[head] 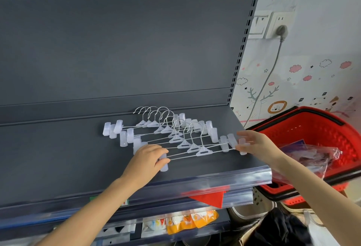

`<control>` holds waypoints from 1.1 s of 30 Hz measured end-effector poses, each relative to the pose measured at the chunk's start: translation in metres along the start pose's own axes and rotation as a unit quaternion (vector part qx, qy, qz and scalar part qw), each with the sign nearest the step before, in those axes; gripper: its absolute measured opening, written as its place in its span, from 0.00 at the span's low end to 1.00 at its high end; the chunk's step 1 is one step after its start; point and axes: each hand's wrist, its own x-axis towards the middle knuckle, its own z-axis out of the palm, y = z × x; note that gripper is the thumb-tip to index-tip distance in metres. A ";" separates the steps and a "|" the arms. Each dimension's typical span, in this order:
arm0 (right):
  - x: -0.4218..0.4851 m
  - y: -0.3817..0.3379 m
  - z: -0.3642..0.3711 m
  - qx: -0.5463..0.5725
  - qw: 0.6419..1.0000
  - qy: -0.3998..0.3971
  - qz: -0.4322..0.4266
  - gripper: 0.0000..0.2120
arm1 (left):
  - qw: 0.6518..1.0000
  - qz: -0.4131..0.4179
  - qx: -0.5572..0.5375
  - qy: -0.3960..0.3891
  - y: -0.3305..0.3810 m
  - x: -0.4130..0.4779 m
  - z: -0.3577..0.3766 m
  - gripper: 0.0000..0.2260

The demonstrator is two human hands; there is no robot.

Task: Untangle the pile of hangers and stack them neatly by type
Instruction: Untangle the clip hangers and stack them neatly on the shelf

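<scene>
- Clip hangers (pixel 168 132) lie overlapped in a staggered row on dark grey shelf (pixel 58 157), hooks toward the back panel.
- Left hand (pixel 146 157) pinches the nearest hanger's left clip.
- Right hand (pixel 257 142) grips its right-end clip.
- Red basket (pixel 312 128) just right of shelf.

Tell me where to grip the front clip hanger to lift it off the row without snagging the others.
Grip the front clip hanger by its two end clips, coming in from the left and right ends, as the left hand and right hand sit now. Its thin wire bar lies flat on the shelf, and its hook overlaps the row of hangers behind, so a middle grip would probably tangle.
</scene>
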 end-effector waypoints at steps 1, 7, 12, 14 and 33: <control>-0.002 0.001 0.000 -0.002 1.000 0.002 -0.003 0.26 | 1.000 0.003 -0.001 0.004 0.001 0.000 0.000 0.17; -0.006 0.000 0.002 -0.039 0.993 0.101 -0.045 0.21 | 1.000 0.011 -0.002 0.022 0.005 0.003 -0.004 0.20; -0.003 0.002 0.010 -0.111 0.990 0.082 -0.041 0.20 | 1.000 0.012 0.004 0.023 0.000 0.000 0.003 0.09; -0.002 0.002 0.012 -0.122 0.988 0.083 -0.046 0.20 | 0.999 0.013 0.010 0.033 0.001 -0.003 0.003 0.12; 0.005 -0.008 0.012 -0.223 0.973 -0.005 -0.051 0.25 | 0.995 -0.072 0.050 -0.056 -0.015 -0.018 0.000 0.33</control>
